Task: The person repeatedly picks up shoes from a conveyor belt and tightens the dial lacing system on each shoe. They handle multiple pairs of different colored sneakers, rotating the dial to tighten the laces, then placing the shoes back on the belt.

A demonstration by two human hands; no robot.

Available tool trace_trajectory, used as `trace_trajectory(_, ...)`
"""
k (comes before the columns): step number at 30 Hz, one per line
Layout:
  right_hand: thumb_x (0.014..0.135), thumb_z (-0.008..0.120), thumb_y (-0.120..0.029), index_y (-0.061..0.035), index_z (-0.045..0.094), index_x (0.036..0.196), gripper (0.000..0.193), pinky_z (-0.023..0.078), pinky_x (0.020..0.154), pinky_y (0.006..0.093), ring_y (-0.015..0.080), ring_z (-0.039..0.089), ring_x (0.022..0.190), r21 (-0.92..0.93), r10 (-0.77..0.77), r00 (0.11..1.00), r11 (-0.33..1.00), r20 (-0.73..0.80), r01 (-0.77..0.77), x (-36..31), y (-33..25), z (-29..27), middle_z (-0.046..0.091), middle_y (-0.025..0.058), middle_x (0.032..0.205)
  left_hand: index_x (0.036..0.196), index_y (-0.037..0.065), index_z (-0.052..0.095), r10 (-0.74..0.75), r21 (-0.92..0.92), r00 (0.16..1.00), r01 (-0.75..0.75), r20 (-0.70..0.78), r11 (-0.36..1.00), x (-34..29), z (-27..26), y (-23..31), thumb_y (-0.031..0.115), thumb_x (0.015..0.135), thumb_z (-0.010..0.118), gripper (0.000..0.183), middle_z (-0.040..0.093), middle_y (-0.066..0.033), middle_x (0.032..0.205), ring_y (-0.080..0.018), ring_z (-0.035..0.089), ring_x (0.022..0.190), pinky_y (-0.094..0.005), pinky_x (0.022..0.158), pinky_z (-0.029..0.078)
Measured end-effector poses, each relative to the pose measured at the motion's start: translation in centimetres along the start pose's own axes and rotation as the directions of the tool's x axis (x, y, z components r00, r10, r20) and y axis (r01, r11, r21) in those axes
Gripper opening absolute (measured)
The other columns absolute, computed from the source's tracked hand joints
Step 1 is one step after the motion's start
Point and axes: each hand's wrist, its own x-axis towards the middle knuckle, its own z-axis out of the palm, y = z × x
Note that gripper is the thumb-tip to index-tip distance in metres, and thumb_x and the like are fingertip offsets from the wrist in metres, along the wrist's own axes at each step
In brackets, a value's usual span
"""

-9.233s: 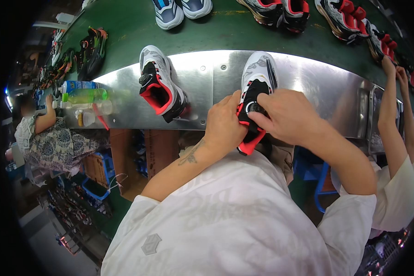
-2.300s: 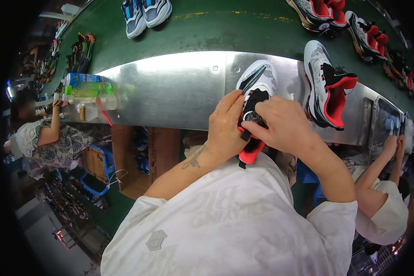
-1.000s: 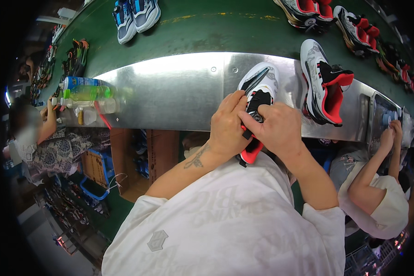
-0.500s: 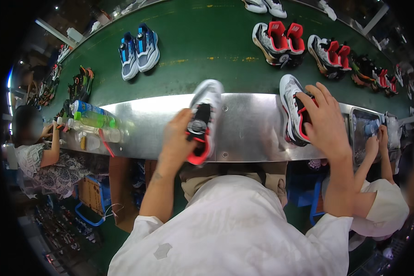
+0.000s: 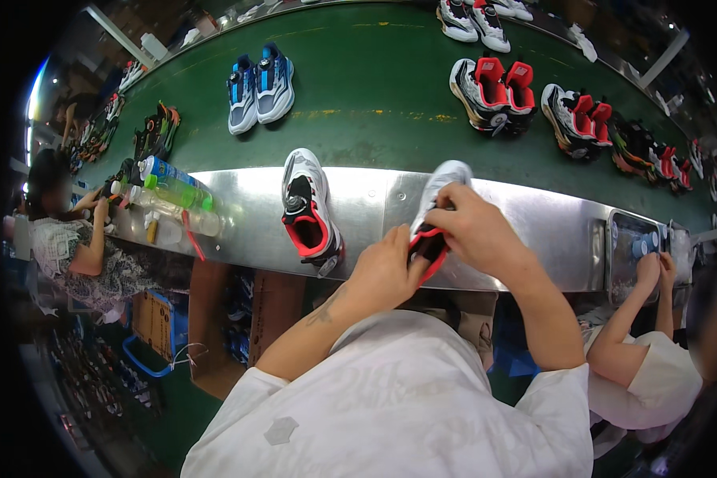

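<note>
A white, black and red sneaker [image 5: 448, 173] is between my hands above the steel ledge [image 5: 374, 223], its toe pointing away from me. My left hand [image 5: 381, 271] grips the heel end by its red-lined collar. At the tongue, the bent fingers of my right hand [image 5: 474, 231] pinch the upper and cover most of the shoe's middle. To the left, a matching sneaker [image 5: 320, 195] stands on the ledge, toe away, with a round black dial on its tongue; neither hand touches it.
Beyond the ledge, the green belt [image 5: 358, 88] carries blue sneakers [image 5: 272, 88] and red-lined sneakers [image 5: 486, 95]. Plastic bottles [image 5: 175, 191] lie on the ledge at left. A metal tray [image 5: 629, 243] is at right, by a co-worker's hands [image 5: 657, 271]. Another person [image 5: 80, 239] sits at left.
My left hand has set one sneaker down on the ledge, further left, and let it go. The other sneaker has moved left, and both hands are now on it.
</note>
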Motion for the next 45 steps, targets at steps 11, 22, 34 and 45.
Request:
trace_trajectory(11,0.078,0.086,-0.012,-0.006,0.064,0.136,0.062,0.05,0.1,0.0519,0.0385,0.059,0.117,0.068,0.027,0.977,0.998,-0.21,-0.013,-4.0,-2.0,1.7,0.063,0.0159,0.124,0.127,-0.002,0.072,-0.021,-0.137,1.0,0.02,-0.008,0.99,1.9,-3.9,0.7,0.006,0.095,0.063,0.035,0.076,-0.0227,0.1,-0.0298,0.073,0.082,-0.0404,0.075,0.059)
trace_trajectory(22,0.103,0.07,-0.027,-0.0005,0.056,0.112,0.031,0.052,0.07,0.0451,0.0346,0.06,0.071,0.542,0.682,0.724,0.649,-0.104,-0.534,-9.7,0.5,9.8,0.062,0.0192,0.077,0.105,-0.001,0.074,0.44,-0.002,0.891,-0.442,0.109,0.897,5.6,-0.2,3.3,-0.001,0.074,0.072,0.032,0.067,-0.0217,0.123,-0.0428,0.063,0.119,-0.0495,0.101,0.053)
trace_trajectory(34,0.099,0.066,-0.016,-0.0016,0.062,0.113,0.02,0.055,0.083,0.0508,0.045,0.069,0.089,0.332,0.455,0.87,0.804,0.192,-0.493,-9.2,-3.0,2.8,0.071,0.0214,0.094,0.154,-0.001,0.049,0.277,-0.222,0.929,-0.332,-0.246,0.917,1.8,0.4,1.4,-0.005,0.075,0.079,0.085,0.052,-0.0306,0.152,-0.0479,0.052,0.141,-0.0543,0.116,0.045)
trace_trajectory(45,0.099,0.072,-0.028,-0.0012,0.068,0.112,0.03,0.056,0.084,0.0443,0.0317,0.068,0.104,-0.126,0.076,0.919,0.992,0.386,-0.029,-1.1,-1.6,-1.3,0.07,0.014,0.104,0.124,-0.001,0.076,-0.106,-0.348,0.979,0.039,-0.175,0.937,0.5,2.2,1.1,-0.011,0.077,0.07,0.048,0.079,-0.0225,0.108,-0.0368,0.077,0.09,-0.04,0.081,0.059)
